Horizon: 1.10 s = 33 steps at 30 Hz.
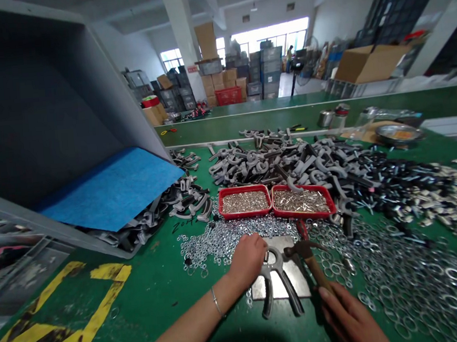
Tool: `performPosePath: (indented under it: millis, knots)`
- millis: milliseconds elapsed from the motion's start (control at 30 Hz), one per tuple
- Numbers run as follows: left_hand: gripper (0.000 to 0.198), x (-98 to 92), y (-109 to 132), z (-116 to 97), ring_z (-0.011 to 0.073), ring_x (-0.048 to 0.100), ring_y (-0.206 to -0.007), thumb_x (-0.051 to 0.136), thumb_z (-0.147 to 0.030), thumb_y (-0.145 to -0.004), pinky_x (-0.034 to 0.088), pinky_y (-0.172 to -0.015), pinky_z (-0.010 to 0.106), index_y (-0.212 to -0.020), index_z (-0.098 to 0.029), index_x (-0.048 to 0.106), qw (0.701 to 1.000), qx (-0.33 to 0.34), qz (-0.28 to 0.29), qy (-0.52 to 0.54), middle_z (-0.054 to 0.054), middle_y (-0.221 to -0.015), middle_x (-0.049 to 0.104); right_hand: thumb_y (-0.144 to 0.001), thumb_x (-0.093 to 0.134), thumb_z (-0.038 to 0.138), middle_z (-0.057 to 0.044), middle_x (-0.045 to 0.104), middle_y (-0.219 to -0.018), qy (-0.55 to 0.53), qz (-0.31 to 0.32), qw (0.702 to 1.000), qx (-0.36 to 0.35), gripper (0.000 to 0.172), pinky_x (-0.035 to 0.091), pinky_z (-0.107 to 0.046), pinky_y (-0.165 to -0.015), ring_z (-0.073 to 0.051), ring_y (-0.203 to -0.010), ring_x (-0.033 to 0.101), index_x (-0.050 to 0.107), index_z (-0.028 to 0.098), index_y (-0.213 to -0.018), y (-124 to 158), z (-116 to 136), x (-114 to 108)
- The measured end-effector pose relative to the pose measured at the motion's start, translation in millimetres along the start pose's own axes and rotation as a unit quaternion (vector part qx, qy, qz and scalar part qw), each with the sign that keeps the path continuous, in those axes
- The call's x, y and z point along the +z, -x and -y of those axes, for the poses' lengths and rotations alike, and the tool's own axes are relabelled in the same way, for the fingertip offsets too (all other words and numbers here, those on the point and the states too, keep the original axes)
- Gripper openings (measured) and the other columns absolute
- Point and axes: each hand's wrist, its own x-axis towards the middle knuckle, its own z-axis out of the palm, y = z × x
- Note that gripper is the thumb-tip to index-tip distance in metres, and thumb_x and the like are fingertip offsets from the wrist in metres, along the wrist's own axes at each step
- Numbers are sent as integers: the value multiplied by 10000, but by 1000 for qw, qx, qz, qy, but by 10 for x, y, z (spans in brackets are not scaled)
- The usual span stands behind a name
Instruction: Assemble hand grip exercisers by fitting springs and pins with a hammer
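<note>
My left hand (249,256) is closed at the upper left of a grey hand grip strengthener (276,264). Its fingertips are partly hidden, and a small metal piece shows beside them. The strengthener lies on a flat metal plate (301,286), its two dark-padded handles pointing towards me. In my right hand (348,309) is a claw hammer (315,270), gripped by its wooden handle. The hammer head is just right of the strengthener, over the plate's right part. A red-handled tool (302,229) lies beyond the hammer.
Two red trays (246,215) of small metal parts stand behind loose nuts (218,245). Metal rings (384,290) spread across the right. Grey handle parts (303,162) are heaped behind the trays. A large grey bin (127,94) lies tipped at left, with a blue sheet (115,188).
</note>
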Motion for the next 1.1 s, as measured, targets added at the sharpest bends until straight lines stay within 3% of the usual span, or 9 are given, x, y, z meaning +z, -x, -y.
performPosePath:
  millis: [133, 233, 333, 433, 600, 700, 800, 900, 1100]
  knots:
    - [216, 64, -7, 1, 250, 568, -919, 433, -128, -975, 406, -906, 425, -863, -156, 615, 997, 59, 16, -41, 91, -915, 621, -910, 467, 586, -47, 697, -830, 118, 22, 992, -37, 445, 539, -325, -736, -237, -795, 663, 617, 208, -1092, -22, 137, -79]
    - [151, 1, 34, -3, 272, 557, -969, 468, -204, -984, 414, -910, 454, -976, -142, 605, 997, 50, -1, -58, 112, -989, 617, -931, 423, 552, -73, 711, -887, 220, 54, 971, -77, 417, 523, -347, -777, -254, -836, 674, 622, 208, -1061, -32, 428, -167]
    - [232, -127, 219, -39, 289, 513, -1086, 480, -271, -987, 403, -954, 471, -1156, -124, 544, 998, 13, -42, -54, 145, -1153, 578, -947, 394, 536, -71, 714, -900, 280, 73, 950, -119, 407, 515, -341, -749, -245, -786, 675, 600, 227, -1113, 5, 810, -209]
    - [218, -211, 472, -81, 271, 499, -1093, 496, -215, -964, 390, -978, 451, -1170, -157, 541, 999, 23, -16, -40, 112, -1166, 576, -977, 343, 517, -76, 704, -982, 297, 47, 937, -176, 394, 505, -320, -759, -229, -827, 673, 532, 241, -1184, -19, 1046, -157]
    - [122, -158, 619, -73, 273, 516, -1018, 526, -163, -942, 414, -921, 434, -1040, -173, 598, 993, 29, 57, -99, 84, -1046, 606, -974, 366, 442, -73, 703, -815, 405, 88, 896, -157, 311, 480, -335, -689, -238, -731, 663, 580, 219, -941, -334, 956, -5]
    - [99, -126, 571, -56, 269, 525, -991, 520, -147, -941, 420, -908, 424, -984, -172, 604, 992, 21, 56, -113, 76, -1009, 609, -988, 355, 448, -63, 714, -840, 389, 106, 899, -168, 328, 477, -331, -713, -232, -776, 667, 594, 224, -962, -452, 889, 28]
    - [111, -137, 541, -62, 268, 530, -1002, 512, -145, -941, 418, -925, 427, -1001, -174, 601, 992, 21, 51, -110, 75, -1023, 613, -990, 347, 456, -75, 720, -853, 414, 79, 888, -186, 335, 468, -333, -671, -237, -733, 667, 589, 224, -974, -446, 890, 40]
    - [118, -155, 539, -66, 278, 540, -998, 501, -137, -939, 419, -930, 446, -984, -163, 607, 992, 8, 58, -113, 84, -1015, 620, -976, 379, 459, -80, 717, -802, 452, 95, 871, -170, 325, 464, -337, -638, -251, -697, 668, 590, 223, -906, -381, 908, 37]
    - [154, -129, 485, -63, 297, 551, -995, 501, -118, -924, 414, -938, 470, -998, -149, 632, 991, 13, 67, -113, 114, -1001, 633, -971, 361, 524, -79, 747, -866, 407, 118, 891, -160, 391, 526, -352, -684, -250, -725, 701, 624, 236, -961, -178, 689, -76]
